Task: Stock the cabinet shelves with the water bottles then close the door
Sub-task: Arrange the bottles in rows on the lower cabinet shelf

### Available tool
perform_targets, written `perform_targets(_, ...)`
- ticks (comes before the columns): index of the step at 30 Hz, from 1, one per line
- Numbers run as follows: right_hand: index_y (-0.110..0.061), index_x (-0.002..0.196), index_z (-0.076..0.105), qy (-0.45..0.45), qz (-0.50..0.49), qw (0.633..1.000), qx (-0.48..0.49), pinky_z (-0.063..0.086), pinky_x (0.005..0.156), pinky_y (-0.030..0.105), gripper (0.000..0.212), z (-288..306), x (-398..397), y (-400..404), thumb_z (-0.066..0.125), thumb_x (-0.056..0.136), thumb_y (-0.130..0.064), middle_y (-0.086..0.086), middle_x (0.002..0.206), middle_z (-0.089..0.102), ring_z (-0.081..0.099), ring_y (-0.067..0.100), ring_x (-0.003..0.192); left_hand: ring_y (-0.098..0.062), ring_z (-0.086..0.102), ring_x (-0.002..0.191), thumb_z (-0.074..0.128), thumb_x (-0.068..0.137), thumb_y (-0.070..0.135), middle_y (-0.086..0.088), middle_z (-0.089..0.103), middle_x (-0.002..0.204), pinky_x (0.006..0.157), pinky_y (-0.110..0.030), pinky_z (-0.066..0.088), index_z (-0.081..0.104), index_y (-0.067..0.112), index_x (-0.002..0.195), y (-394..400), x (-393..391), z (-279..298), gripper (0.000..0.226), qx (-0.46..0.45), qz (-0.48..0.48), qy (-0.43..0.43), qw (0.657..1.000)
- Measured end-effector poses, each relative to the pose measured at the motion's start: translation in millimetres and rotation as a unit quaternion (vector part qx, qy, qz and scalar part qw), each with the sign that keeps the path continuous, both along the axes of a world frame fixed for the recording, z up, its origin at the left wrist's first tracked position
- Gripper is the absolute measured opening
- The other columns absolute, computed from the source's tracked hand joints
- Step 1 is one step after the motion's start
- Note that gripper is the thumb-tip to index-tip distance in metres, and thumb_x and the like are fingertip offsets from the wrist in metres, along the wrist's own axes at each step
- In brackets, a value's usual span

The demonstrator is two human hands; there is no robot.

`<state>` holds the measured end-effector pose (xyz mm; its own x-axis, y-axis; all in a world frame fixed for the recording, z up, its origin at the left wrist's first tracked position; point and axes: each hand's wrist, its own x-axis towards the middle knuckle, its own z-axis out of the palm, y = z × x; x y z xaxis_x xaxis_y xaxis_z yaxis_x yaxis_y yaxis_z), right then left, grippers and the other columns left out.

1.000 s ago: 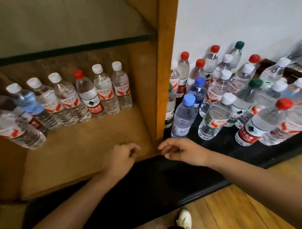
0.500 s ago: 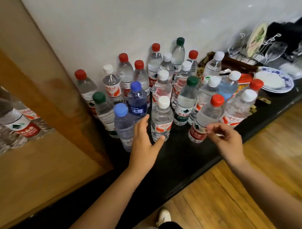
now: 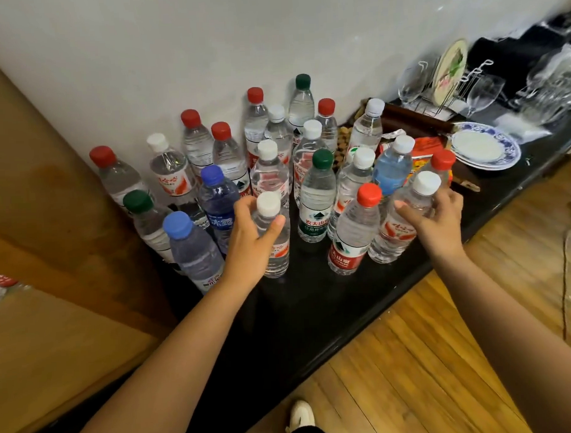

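standing upright in a dense cluster on a black surface (image 3: 313,299), many water bottles fill the middle of the scene against a white wall (image 3: 207,50). left hand (image 3: 251,240): fingers and thumb curled round a white-capped bottle (image 3: 273,239) at the near edge of the cluster, the thumb on its right side; the bottle stands upright, its base on the surface. right hand (image 3: 434,217): fingers wrapped round the upper body of a second white-capped bottle (image 3: 404,218) at the near right of the cluster; whether its base is off the surface cannot be told. between the two held bottles stands a red-capped bottle (image 3: 352,233) with a red label, just beside the right-hand one. to the left of the left hand stand a light-blue-capped bottle (image 3: 191,248) and, farther back, a dark blue bottle (image 3: 217,202). a green-capped bottle (image 3: 316,199) with a green label stands behind the gap between the hands. the wooden cabinet (image 3: 51,224) occupies the left of the scene, its side panel next to the leftmost bottles; a red-labelled bottle (image 3: 0,284) is partly visible inside at the far left edge. at the far right on the surface lie stacked blue-and-white plates (image 3: 484,148) and wine glasses (image 3: 483,89). wooden floor (image 3: 444,356) lies near right.
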<state>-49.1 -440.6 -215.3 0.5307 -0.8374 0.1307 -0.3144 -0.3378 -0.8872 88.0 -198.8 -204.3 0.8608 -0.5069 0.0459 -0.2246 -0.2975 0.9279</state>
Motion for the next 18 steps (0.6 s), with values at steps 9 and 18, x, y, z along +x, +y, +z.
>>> perform_targets(9, -0.018, 0.132, 0.033, 0.048, 0.050, 0.994, -0.080, 0.035, 0.093, 0.030, 0.060, -4.6, -37.0, 45.0, 0.060, 0.084, -0.041, -0.001, 0.128, 0.044, 0.042, 0.009, 0.113, -0.027, 0.042, 0.120, 0.057, 0.089, 0.019, -0.010, 0.046, 0.124, 0.104, -0.046, 0.035, 0.044, 0.008, 0.125, 29.7, -13.3, -7.0, 0.040, 0.043, -0.017, -0.073, 0.996)
perform_targets(18, -0.022, 0.127, 0.034, 0.187, 0.136, 0.957, -0.172, 0.040, 0.083, 0.032, 0.063, 13.8, -36.0, 134.9, 0.043, 0.079, -0.062, 0.001, 0.126, 0.053, 0.053, 0.023, 0.111, -0.006, 0.049, 0.111, 0.053, 0.090, 0.011, 0.002, 0.050, 0.115, 0.100, -0.029, 0.039, 0.044, 0.018, 0.119, 106.4, -38.5, -3.4, 0.031, -0.030, -0.065, 0.009, 0.997)
